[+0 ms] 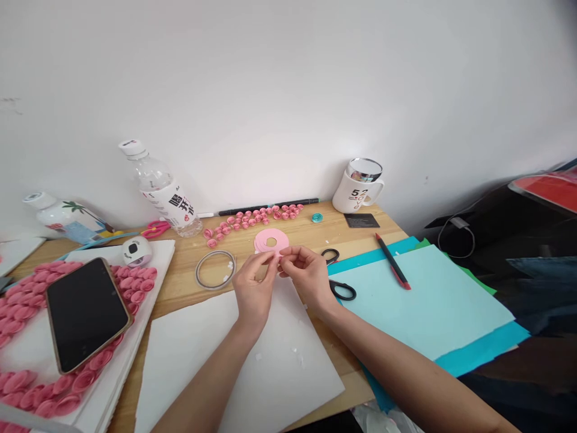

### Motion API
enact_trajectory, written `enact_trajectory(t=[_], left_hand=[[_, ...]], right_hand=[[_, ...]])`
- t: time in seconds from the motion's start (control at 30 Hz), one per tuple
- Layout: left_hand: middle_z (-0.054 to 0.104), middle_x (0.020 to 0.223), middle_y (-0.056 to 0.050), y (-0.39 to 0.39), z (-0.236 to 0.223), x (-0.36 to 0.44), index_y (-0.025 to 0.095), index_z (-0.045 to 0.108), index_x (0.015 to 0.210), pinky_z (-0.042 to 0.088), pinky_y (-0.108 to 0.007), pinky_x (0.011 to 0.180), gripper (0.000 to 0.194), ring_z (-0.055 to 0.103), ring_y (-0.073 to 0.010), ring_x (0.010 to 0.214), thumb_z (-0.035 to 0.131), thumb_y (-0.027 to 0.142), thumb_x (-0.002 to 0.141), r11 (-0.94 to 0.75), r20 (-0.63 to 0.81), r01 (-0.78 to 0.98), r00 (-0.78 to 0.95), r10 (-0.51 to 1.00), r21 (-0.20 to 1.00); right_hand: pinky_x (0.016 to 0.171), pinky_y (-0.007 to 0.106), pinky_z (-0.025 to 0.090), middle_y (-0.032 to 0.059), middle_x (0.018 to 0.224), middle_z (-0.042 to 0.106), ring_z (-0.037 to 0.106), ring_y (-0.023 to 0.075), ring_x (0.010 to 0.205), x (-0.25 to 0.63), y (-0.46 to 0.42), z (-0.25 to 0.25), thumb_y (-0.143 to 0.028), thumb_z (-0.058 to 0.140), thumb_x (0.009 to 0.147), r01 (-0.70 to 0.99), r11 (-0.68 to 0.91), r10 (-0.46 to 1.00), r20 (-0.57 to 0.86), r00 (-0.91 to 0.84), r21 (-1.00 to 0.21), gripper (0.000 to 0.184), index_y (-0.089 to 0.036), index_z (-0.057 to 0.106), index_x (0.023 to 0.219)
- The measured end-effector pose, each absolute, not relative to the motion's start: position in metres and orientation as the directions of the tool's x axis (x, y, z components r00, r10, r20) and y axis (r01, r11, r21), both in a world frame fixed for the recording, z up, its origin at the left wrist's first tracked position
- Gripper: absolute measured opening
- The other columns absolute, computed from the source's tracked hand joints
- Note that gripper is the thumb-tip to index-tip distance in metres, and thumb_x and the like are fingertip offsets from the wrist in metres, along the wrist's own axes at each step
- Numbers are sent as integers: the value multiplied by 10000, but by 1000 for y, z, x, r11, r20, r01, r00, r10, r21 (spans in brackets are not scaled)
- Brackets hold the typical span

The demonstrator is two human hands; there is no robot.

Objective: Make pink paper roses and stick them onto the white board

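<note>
My left hand point(253, 287) and my right hand point(309, 272) meet above the white paper sheet point(202, 355), fingertips pinched together. Between them is a small piece of pink paper point(277, 254), mostly hidden by the fingers. Just beyond the fingertips lie pink paper rings point(264, 236), stacked with a round hole in the middle. A roll of tape point(198, 270) rests left of my left hand. Black-handled scissors point(343, 291) lie right of my right hand, their blades hidden beneath it. Small rolled pink paper flowers point(246, 218) line the back of the table.
At left, a phone point(88, 313) lies on a board covered with pink paper flowers. A water bottle point(166, 192) and a mug point(358, 186) stand by the wall. Blue and pale sheets point(424, 294) with a pen point(393, 261) on top lie at right.
</note>
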State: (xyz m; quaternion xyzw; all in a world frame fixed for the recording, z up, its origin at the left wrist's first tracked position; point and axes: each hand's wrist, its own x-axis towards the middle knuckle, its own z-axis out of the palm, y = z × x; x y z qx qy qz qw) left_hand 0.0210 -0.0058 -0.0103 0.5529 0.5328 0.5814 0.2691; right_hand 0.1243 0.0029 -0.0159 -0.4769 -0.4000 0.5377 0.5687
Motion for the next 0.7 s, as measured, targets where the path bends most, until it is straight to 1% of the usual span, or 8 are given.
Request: enact_trajectory(t=[0.13, 0.3, 0.4, 0.5, 0.6, 0.7], left_hand=[[686, 872, -39, -6, -10, 21, 194, 685, 861, 511, -280, 744, 147, 632, -156, 803, 629, 272, 751, -235, 301, 281, -220, 928, 930], [669, 962, -55, -5, -12, 19, 195, 653, 976, 515, -301, 767, 230, 634, -157, 817, 616, 254, 757, -224, 274, 275, -158, 949, 935], [662, 911, -50, -3, -15, 18, 189, 635, 1016, 508, -304, 787, 267, 628, -153, 817, 610, 217, 751, -227, 283, 292, -165, 945, 929], [654, 872, -43, -3, -15, 18, 187, 639, 997, 504, -297, 786, 256, 621, -148, 814, 608, 189, 742, -253, 314, 308, -170, 934, 917], [655, 895, -43, -5, -11, 19, 191, 658, 919, 509, -279, 754, 181, 617, -141, 802, 602, 186, 747, -285, 348, 315, -165, 923, 905], [657, 876, -39, -6, -8, 20, 193, 669, 861, 515, -270, 717, 126, 614, -139, 779, 606, 204, 753, -306, 371, 313, -172, 913, 899]], right_hand=[[592, 251, 521, -25, 604, 617, 604, 109, 558, 124, 4, -15, -230, 680, 620, -276, -85, 987, -119, 108, -957, 166, -162, 624, 761], [579, 247, 519, -17, 609, 627, 615, 118, 573, 124, 4, -13, -259, 692, 603, -281, -100, 982, -140, 124, -955, 188, -157, 625, 745], [550, 237, 512, -9, 624, 635, 632, 132, 597, 125, 4, -12, -263, 688, 602, -249, -109, 984, -140, 113, -962, 205, -157, 619, 763], [543, 231, 509, 5, 652, 649, 629, 130, 610, 124, 3, -11, -267, 675, 614, -201, -77, 990, -98, 99, -977, 197, -154, 624, 767], [549, 238, 519, 12, 680, 657, 621, 127, 612, 124, 3, -12, -271, 666, 628, -172, -37, 994, -54, 98, -984, 171, -156, 629, 750], [556, 257, 531, 8, 670, 650, 617, 130, 602, 125, 3, -13, -269, 661, 637, -174, -29, 993, -48, 106, -984, 148, -157, 628, 729]])
